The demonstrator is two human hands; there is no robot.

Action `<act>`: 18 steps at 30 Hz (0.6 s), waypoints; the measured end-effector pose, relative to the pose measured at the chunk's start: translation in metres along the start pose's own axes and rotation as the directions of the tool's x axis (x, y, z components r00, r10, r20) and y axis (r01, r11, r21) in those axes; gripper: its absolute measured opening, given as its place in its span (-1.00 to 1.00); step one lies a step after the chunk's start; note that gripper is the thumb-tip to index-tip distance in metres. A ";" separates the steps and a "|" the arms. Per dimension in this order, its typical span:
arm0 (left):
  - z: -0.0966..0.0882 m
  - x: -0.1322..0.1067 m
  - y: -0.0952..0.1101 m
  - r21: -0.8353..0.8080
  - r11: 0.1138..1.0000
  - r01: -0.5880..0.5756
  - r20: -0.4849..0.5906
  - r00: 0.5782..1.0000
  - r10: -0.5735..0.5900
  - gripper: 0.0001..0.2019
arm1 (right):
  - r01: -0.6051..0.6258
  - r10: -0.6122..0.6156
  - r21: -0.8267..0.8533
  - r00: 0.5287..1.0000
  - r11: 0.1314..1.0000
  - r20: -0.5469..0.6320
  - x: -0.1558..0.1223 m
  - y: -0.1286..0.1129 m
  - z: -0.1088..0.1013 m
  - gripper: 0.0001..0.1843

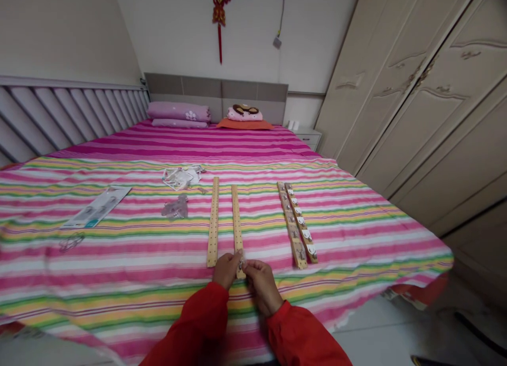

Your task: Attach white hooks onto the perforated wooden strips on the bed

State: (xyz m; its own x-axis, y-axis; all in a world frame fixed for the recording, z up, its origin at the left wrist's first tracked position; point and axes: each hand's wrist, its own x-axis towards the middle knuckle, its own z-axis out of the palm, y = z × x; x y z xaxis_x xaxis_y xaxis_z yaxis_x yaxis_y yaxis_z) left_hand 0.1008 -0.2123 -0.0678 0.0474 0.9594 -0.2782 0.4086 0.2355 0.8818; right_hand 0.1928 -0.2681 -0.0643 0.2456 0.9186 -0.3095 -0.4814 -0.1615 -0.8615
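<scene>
Two bare wooden strips with rows of holes lie side by side on the striped bedspread (119, 281). My left hand (225, 270) and my right hand (261, 285), both in red sleeves, meet at the near end of the right strip (236, 223). Both hands are pinched, with a small metal piece (241, 263) between their fingertips. The left strip (213, 221) lies untouched beside them. To the right lie two more wooden strips (297, 224) fitted with several small metal hooks.
Clear plastic bags of small parts (181, 177) and a loose pile of hooks (175, 207) lie left of the strips. A printed card (97, 206) lies farther left. Pillows (179, 112) sit at the headboard. A wardrobe (431, 102) stands on the right.
</scene>
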 end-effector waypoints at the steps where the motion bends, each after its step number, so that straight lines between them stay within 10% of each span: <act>1: 0.001 0.000 -0.001 -0.001 1.000 0.000 -0.012 1.000 0.000 -0.60 | 0.008 -0.008 0.013 1.000 1.000 0.004 0.000 0.000 0.000 -0.82; 9: 0.001 -0.006 0.004 -0.069 0.997 0.030 -0.039 0.999 -0.033 -0.66 | -0.001 0.012 -0.151 0.997 0.989 0.070 0.002 -0.001 -0.009 -0.68; 18: -0.011 -0.027 0.005 -0.155 0.977 0.144 0.225 0.969 -0.107 -0.47 | -0.004 0.034 -0.349 0.996 0.937 0.079 0.022 -0.014 -0.010 -0.46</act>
State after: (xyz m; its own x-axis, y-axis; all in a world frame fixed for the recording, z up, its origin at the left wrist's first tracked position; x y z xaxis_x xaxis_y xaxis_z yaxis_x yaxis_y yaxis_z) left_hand 0.0918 -0.2352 -0.0521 0.2071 0.8691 -0.4492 0.2646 0.3923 0.8810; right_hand 0.2134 -0.2493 -0.0635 0.1622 0.9381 -0.3060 -0.1586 -0.2813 -0.9464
